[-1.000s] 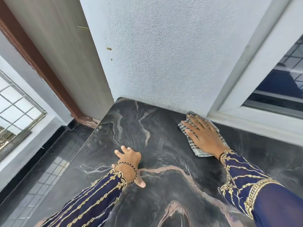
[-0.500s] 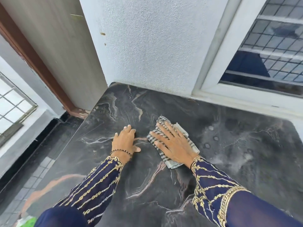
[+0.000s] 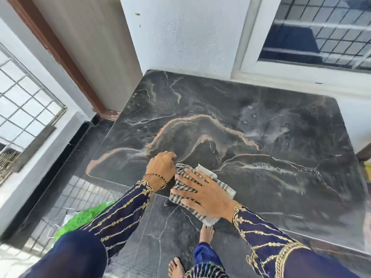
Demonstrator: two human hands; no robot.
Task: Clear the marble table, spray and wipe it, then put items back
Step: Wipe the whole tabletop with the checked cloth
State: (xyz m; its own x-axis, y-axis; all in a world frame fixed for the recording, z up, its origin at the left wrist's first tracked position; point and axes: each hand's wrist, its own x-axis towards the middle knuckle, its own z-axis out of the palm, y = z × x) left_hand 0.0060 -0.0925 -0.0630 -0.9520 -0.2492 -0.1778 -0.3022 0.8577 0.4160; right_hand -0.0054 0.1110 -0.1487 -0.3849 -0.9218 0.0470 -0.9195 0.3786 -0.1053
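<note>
1. The right hand [image 3: 208,197] is lying flat, fingers spread, pressing a striped cloth [image 3: 202,192] onto the near edge of the marble table [image 3: 251,137].
2. The left hand [image 3: 161,167] is resting just left of the cloth, fingers curled loosely, gripping nothing.
3. Droplets [image 3: 249,115] are sitting on the table beyond the cloth.
4. No readable writing is showing anywhere.

Our right hand [image 3: 208,199] lies palm down, its fingers [image 3: 185,180] spread wide and flat, the wrist bent slightly with the forearm reaching in from the lower right. Our left hand [image 3: 160,167] rests just beside it, knuckles up, fingers curled downward, a thin bracelet at the wrist. Both arms wear dark blue sleeves with gold embroidery.
</note>
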